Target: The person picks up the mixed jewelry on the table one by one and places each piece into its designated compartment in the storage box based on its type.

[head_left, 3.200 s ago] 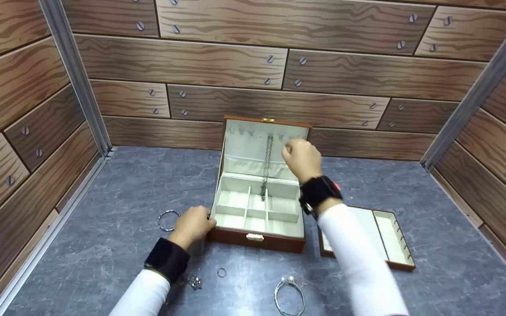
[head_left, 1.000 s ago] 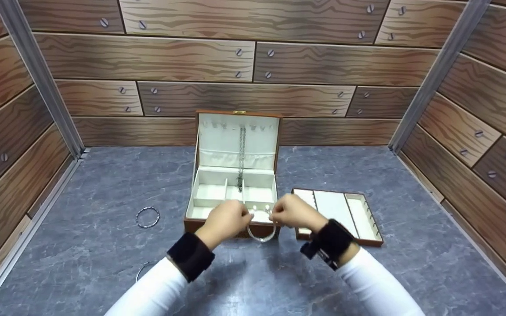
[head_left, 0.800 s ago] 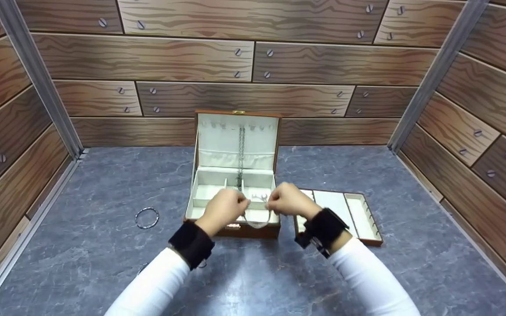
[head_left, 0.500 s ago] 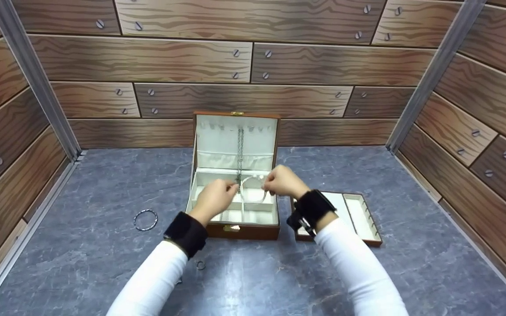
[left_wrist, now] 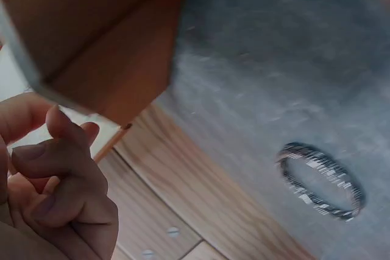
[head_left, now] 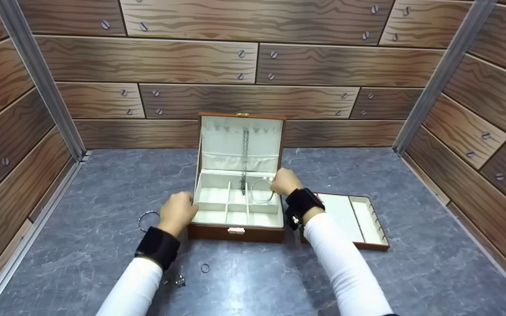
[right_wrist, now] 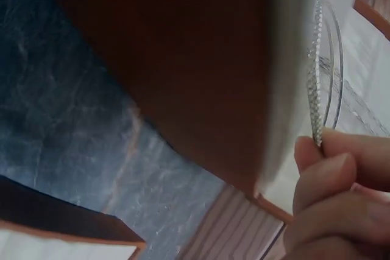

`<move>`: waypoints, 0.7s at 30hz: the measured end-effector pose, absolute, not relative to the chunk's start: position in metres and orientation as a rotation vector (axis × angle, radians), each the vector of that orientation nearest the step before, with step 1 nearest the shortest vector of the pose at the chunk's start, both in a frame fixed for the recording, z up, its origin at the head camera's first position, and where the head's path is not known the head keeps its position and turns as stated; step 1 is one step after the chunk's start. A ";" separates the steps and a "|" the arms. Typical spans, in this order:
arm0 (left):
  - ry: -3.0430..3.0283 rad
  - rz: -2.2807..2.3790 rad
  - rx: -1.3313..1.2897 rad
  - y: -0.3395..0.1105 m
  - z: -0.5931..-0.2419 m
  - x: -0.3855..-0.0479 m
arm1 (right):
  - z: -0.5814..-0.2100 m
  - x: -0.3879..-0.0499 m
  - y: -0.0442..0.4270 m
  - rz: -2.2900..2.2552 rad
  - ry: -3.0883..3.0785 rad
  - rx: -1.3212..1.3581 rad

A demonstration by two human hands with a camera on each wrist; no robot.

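Observation:
My right hand (head_left: 285, 181) pinches a silver bangle (head_left: 253, 191) with pale beads at its ends, over the back right compartment of an open brown jewelry box (head_left: 253, 235). In the right wrist view, thumb and finger grip the sparkling end of the bangle (right_wrist: 314, 83); its thin wires curve away over the box. My left hand (head_left: 177, 213) is at the box's left wall, its fingers loosely curled with nothing between them. Whether it touches the wall I cannot tell. A chain necklace (head_left: 245, 151) hangs from the lid into the back middle compartment.
A twisted silver bangle (head_left: 147, 220) lies left of the box, partly behind the left hand. In front are a small ring (head_left: 205, 267) and some dark silver jewelry (head_left: 179, 280) beside the left sleeve. A shallow divided tray (head_left: 369, 245) lies to the right, partly under the right arm.
Both hands held the beaded bangle in front of the box, then moved it back over the compartments. The left hand has let go and drawn back to the box's left side; the right still holds it.

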State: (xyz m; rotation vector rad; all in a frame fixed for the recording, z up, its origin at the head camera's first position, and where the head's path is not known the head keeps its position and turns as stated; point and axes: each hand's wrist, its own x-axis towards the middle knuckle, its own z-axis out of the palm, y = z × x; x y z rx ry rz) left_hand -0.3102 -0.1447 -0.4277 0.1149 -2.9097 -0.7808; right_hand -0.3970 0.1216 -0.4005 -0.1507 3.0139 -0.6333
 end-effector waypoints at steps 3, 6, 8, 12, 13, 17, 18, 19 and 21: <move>-2.919 -0.785 0.119 -0.148 -0.432 -0.310 | -0.404 -0.397 0.115 -0.542 3.039 -0.094; -2.929 -0.800 0.118 -0.150 -0.434 -0.310 | -0.407 -0.399 0.110 -0.451 3.068 -0.050; -2.932 -0.809 0.116 -0.150 -0.434 -0.310 | -0.410 -0.401 0.109 -0.400 3.088 -0.028; -2.929 -0.820 0.101 -0.149 -0.436 -0.310 | -0.415 -0.404 0.107 -0.306 3.137 -0.007; -2.927 -0.823 0.099 -0.149 -0.436 -0.310 | -0.417 -0.404 0.107 -0.273 3.154 -0.022; -2.919 -0.824 0.093 -0.149 -0.438 -0.311 | -0.423 -0.403 0.103 -0.099 3.212 -0.135; -2.914 -0.824 0.094 -0.149 -0.438 -0.311 | -0.424 -0.403 0.103 -0.056 3.223 -0.165; -2.909 -0.822 0.097 -0.149 -0.439 -0.310 | -0.425 -0.402 0.102 -0.013 3.227 -0.189; -2.897 -0.814 0.096 -0.149 -0.439 -0.310 | -0.426 -0.402 0.101 0.056 3.228 -0.215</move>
